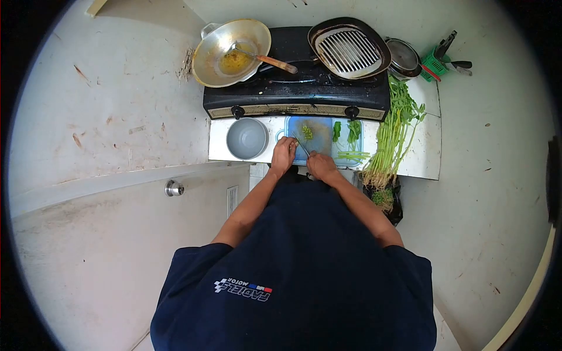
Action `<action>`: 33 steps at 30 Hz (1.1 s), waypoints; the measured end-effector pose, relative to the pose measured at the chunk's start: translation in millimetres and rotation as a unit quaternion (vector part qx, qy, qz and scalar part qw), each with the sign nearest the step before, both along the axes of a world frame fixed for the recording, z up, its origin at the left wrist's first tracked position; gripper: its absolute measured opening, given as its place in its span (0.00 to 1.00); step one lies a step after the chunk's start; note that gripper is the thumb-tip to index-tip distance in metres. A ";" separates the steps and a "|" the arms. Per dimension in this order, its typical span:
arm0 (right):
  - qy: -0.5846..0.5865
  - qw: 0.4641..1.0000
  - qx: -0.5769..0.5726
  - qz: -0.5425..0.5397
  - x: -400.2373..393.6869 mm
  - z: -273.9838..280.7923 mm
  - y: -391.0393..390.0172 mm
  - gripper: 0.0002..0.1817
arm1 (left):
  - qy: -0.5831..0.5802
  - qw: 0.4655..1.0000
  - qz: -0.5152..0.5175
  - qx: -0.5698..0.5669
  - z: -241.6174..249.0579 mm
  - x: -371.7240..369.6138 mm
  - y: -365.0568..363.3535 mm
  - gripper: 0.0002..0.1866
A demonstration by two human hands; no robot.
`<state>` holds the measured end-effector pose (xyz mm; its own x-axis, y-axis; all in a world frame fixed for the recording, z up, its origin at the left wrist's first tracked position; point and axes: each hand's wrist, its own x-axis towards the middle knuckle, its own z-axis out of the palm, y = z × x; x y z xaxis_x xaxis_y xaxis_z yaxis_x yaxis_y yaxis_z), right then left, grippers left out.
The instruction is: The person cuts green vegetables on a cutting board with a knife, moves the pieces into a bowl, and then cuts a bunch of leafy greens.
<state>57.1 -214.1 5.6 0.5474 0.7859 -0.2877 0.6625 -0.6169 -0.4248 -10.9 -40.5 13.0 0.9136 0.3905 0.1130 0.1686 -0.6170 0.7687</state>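
Note:
A blue cutting board [359, 139] lies on the white counter at the stove's front. My right hand [321, 165] is wrapped round the handle of a knife [302, 148], its blade angled up and left over the board. Close by the blade, my left hand [283, 154] is closed at the board's left edge, fingertips pinching green stalks that are mostly hidden. Chopped green pieces [307, 133] sit just beyond the knife tip. To the right on the board are loose leaves [353, 132] and cut stalks [353, 155].
A grey bowl [247, 139] stands left of the board. A bundle of rooted greens [393, 134] lies at the right. Behind, the stove [293, 99] carries a wok [203, 61] with a spatula and a grill pan [350, 51]. A lidded pot [403, 55] and green utensil basket [433, 64] stand farther right.

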 end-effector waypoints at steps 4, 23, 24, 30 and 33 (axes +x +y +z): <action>0.000 1.000 -0.001 -0.014 7.4 5.1 12.7 0.14 | -0.017 1.000 -0.012 0.007 2.1 -0.1 2.2 0.04; 0.025 0.999 0.022 -0.018 -1.0 8.3 11.7 0.18 | 0.002 1.000 -0.002 0.008 -9.0 0.9 4.2 0.05; 0.025 0.999 0.026 -0.018 -1.1 7.1 11.4 0.18 | -0.001 1.000 -0.001 0.003 -8.6 1.1 3.9 0.05; 0.002 0.999 0.038 -0.017 -1.5 1.9 17.9 0.13 | -0.001 1.000 0.003 -0.016 -8.3 1.8 3.2 0.05; 0.004 1.000 0.007 -0.014 0.7 -0.5 26.4 0.12 | 0.010 1.000 0.002 -0.015 -5.4 2.1 3.5 0.05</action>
